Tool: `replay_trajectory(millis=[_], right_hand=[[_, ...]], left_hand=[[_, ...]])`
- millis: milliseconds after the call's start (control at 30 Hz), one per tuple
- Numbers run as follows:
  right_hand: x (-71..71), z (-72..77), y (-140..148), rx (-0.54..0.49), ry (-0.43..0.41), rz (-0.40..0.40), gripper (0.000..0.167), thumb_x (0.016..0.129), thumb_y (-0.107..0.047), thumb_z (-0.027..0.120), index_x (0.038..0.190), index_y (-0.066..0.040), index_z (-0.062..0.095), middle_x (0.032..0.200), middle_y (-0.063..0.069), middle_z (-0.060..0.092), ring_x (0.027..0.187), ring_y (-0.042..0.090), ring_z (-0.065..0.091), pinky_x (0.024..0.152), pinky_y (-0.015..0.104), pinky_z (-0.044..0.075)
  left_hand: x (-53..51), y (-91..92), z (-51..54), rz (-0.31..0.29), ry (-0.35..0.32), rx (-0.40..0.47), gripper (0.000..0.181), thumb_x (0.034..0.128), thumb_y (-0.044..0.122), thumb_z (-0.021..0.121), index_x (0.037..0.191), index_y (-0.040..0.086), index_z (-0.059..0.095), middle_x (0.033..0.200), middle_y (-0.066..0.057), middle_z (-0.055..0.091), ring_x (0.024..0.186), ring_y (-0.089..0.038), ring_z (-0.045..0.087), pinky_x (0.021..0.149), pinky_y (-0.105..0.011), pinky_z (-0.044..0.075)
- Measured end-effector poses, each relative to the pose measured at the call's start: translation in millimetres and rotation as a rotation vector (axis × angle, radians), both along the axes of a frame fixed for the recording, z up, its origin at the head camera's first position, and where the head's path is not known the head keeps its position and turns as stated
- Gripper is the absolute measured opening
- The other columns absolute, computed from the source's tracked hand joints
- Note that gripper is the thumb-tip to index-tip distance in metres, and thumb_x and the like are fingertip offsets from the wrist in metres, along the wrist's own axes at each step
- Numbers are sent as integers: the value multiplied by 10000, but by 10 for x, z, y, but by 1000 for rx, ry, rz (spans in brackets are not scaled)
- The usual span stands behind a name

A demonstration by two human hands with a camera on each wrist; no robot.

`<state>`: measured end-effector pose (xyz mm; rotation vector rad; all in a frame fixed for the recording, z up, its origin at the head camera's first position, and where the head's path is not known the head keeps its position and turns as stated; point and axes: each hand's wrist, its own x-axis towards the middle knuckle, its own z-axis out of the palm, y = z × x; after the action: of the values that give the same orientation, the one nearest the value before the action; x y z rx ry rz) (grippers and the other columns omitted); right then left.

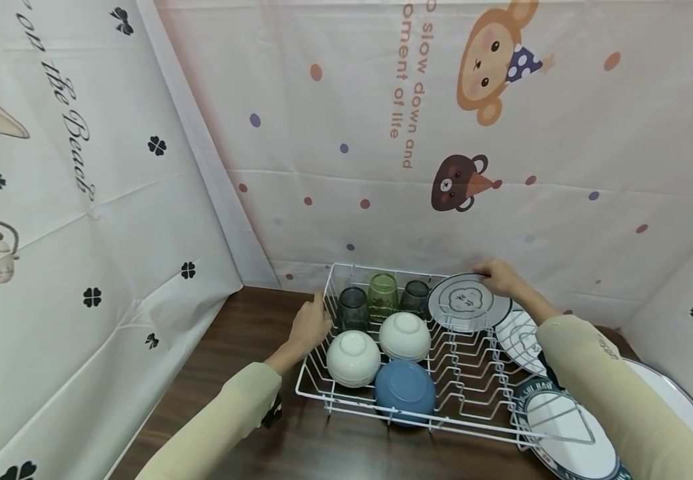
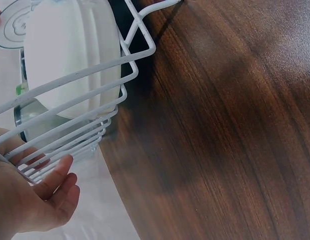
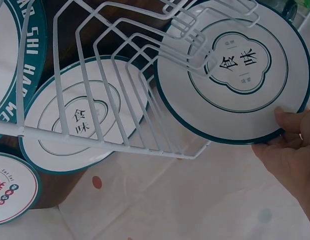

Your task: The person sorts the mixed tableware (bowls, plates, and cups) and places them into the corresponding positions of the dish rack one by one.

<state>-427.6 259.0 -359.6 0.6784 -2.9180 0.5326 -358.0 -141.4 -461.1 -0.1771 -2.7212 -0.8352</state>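
My right hand point(image 1: 500, 277) pinches the rim of a round white plate point(image 1: 463, 308) with a dark green edge, thumb on its printed face. In the right wrist view, the plate stands tilted at the wire tines, at the back of the white dish rack point(image 2: 74, 77). My left hand point(image 1: 310, 325) grips the rack's left side wire. Inside the rack sit two upturned white bowls point(image 1: 353, 359) and an upturned blue bowl point(image 1: 405, 390). Behind them stand a green glass point(image 1: 383, 293) and two dark glasses point(image 1: 353, 308).
Right of the rack lie several plates: a white printed plate point(image 3: 84, 115), a teal-rimmed plate point(image 1: 568, 427) partly under the rack's edge, and another plate point(image 1: 670, 400) behind my right sleeve. Printed cloth point(image 1: 346, 220) hangs behind the brown wooden table point(image 1: 250, 340).
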Motion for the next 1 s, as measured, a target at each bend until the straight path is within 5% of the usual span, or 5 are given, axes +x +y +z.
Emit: replay_trajectory(millis=[433, 667, 1000], right_hand=[[154, -65, 208, -2, 48, -65, 302, 901, 47, 620, 1184, 144, 663, 1167, 368, 661, 1083, 555, 623, 947, 636, 495], [176, 112, 292, -101, 75, -90, 328, 1015, -113, 579, 1180, 160, 656, 1162, 386, 660, 1071, 563, 645, 893, 626, 535], [371, 206, 808, -106, 67, -287, 423, 1065, -172, 456, 1232, 197, 579, 1181, 428, 614, 1063, 586, 609, 875, 637, 514]], left_hand=[[-14, 151, 9, -40, -11, 3, 465, 922, -25, 564, 1370, -103, 466, 661, -113, 624, 520, -159, 508, 485, -290, 400], [-4, 2, 7, -33, -34, 10, 497, 920, -20, 545, 1393, -133, 443, 616, -78, 600, 484, -123, 466, 474, -252, 355], [-21, -208, 3, 17, -30, 3, 527, 909, -19, 522, 1412, -148, 430, 586, -79, 557, 477, -133, 430, 474, -264, 326]])
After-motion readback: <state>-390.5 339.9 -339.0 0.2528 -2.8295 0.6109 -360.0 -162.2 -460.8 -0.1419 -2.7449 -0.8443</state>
